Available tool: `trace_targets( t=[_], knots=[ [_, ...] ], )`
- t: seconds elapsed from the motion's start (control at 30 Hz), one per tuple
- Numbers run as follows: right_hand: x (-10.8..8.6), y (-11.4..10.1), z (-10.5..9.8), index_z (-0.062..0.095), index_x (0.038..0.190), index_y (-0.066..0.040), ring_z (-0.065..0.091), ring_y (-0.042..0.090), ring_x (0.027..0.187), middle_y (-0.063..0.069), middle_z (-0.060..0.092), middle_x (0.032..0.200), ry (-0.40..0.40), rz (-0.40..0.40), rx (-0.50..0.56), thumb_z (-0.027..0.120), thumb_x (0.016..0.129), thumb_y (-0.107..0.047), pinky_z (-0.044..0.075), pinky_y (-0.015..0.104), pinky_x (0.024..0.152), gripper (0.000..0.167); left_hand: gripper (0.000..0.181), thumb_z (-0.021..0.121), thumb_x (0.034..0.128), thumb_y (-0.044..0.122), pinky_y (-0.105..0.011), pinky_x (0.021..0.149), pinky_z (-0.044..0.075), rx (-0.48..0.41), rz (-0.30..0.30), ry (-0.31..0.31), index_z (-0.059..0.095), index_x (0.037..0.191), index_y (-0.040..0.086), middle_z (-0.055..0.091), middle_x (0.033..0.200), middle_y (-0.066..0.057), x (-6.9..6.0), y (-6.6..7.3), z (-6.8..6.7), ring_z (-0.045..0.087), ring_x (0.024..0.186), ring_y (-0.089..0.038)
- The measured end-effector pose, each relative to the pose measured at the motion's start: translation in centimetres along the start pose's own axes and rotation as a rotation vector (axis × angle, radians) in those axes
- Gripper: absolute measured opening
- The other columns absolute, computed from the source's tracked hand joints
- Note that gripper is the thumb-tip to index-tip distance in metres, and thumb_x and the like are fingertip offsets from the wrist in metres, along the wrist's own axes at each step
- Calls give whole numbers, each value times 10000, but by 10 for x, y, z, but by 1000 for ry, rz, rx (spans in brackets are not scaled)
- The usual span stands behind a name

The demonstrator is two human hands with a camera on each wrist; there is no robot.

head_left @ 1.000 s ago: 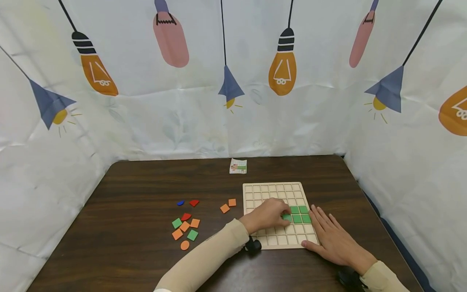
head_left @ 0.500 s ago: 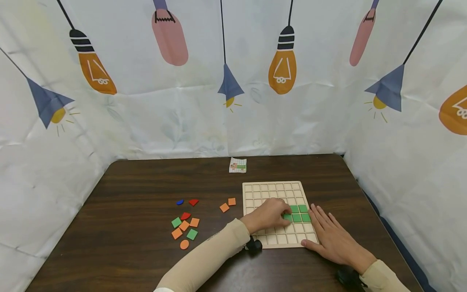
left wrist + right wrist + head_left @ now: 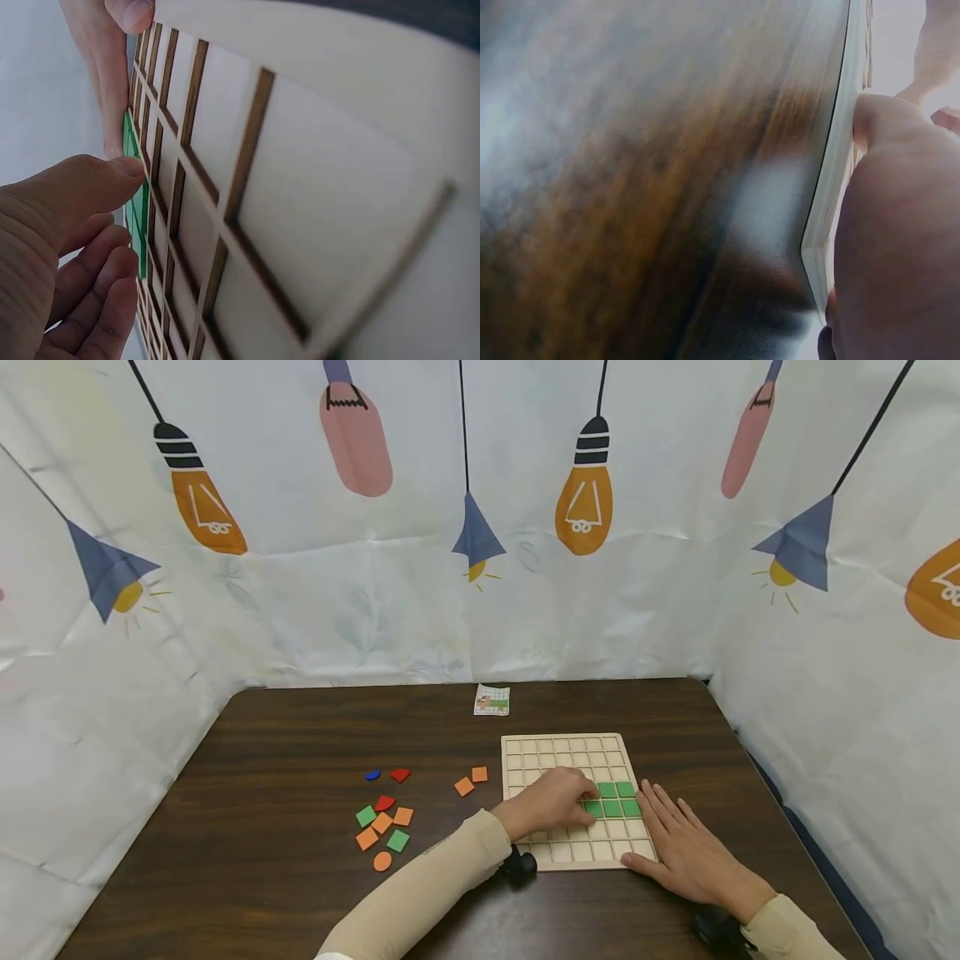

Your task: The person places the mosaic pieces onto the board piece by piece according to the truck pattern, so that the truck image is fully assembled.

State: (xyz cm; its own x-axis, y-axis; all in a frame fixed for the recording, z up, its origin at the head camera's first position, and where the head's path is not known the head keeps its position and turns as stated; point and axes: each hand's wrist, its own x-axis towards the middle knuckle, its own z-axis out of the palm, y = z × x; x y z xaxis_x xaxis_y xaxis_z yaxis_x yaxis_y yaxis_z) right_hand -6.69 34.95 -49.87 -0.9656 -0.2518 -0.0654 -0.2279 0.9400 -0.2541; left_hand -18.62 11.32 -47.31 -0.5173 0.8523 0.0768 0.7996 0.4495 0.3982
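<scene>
A pale wooden grid board [image 3: 558,746] lies on the table, with several green square tiles [image 3: 612,808] set in two rows near its right side. My left hand [image 3: 553,797] reaches over the board and holds the leftmost green square tile [image 3: 593,810] of the lower row between thumb and curled fingers. In the left wrist view the thumb [image 3: 112,174] touches the green tiles' edge; the index fingertip is partly hidden. My right hand [image 3: 690,852] lies flat with straight fingers along the board's right edge, its thumb at the lower right corner.
Loose pieces lie left of the board: orange squares [image 3: 464,787], green squares [image 3: 398,841], red pieces [image 3: 385,802], a blue piece [image 3: 372,774] and an orange disc [image 3: 382,861]. A small printed pattern card [image 3: 492,700] lies at the table's back. A patterned curtain [image 3: 360,610] surrounds the table.
The head view shifts slightly. Both hands stay in nearly the same places, the left at the lower row of green tiles and the right along the board's edge.
</scene>
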Motion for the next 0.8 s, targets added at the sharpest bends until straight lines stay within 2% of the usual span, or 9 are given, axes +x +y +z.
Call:
trace_targets(
  t=[0.2, 0.43, 0.5, 0.57, 0.67, 0.73, 0.8],
  knots=[
    [0, -1, 1, 212, 1655, -56, 238, 452, 1581, 207, 189, 1730, -3, 0, 3, 553, 953, -697, 214, 669, 1219, 1009, 249, 745, 937, 217, -130, 820, 520, -10, -24, 27, 784, 1173, 149, 776, 1111, 27, -16, -7, -7, 684, 957, -38],
    [0, -1, -1, 211, 1653, -46, 233, 462, 1579, 216, 184, 1728, -11, 3, 3, 566, 950, -688, 209, 676, 1217, 1016, 284, 742, 949, 214, -166, 856, 551, -23, -87, 22, 771, 1216, 125, 770, 1170, -6, -36, -13, -23, 718, 1028, -90],
    [-1, -1, -1, 205, 1653, -44, 225, 464, 1581, 218, 175, 1729, -7, 2, 4, 565, 953, -684, 22, 611, 1302, 1015, 286, 741, 950, 219, -171, 861, 554, -18, -97, 25, 770, 1217, 122, 769, 1178, -8, -42, -16, -26, 718, 1033, -95],
    [-2, 0, -1, 192, 1655, -40, 216, 466, 1583, 221, 163, 1731, -7, 1, 9, 561, 956, -681, -127, 493, 1319, 1017, 291, 745, 953, 235, -168, 859, 553, -15, -104, 29, 768, 1220, 122, 766, 1181, -6, -48, -20, -28, 714, 1038, -95],
    [-3, -1, -2, 176, 1658, -39, 202, 468, 1586, 224, 145, 1734, -7, -5, 21, 560, 964, -668, -169, 429, 1314, 1012, 294, 746, 954, 243, -180, 840, 548, -19, -117, 34, 765, 1220, 120, 763, 1168, -11, -59, -26, -33, 707, 1011, -104],
    [-3, -2, -3, 170, 1658, -38, 201, 471, 1585, 229, 144, 1733, -8, -11, 27, 563, 966, -661, -61, 523, 1326, 1011, 289, 746, 954, 240, -193, 835, 549, -21, -130, 43, 766, 1216, 118, 762, 1162, -12, -68, -30, -36, 706, 1001, -107],
    [-3, -3, -3, 167, 1658, -35, 204, 474, 1583, 234, 146, 1731, -7, -18, 25, 566, 968, -653, -91, 501, 1326, 1009, 285, 745, 953, 226, -220, 831, 554, -26, -144, 54, 766, 1214, 113, 761, 1158, -21, -77, -34, -40, 705, 988, -123]
  ],
)
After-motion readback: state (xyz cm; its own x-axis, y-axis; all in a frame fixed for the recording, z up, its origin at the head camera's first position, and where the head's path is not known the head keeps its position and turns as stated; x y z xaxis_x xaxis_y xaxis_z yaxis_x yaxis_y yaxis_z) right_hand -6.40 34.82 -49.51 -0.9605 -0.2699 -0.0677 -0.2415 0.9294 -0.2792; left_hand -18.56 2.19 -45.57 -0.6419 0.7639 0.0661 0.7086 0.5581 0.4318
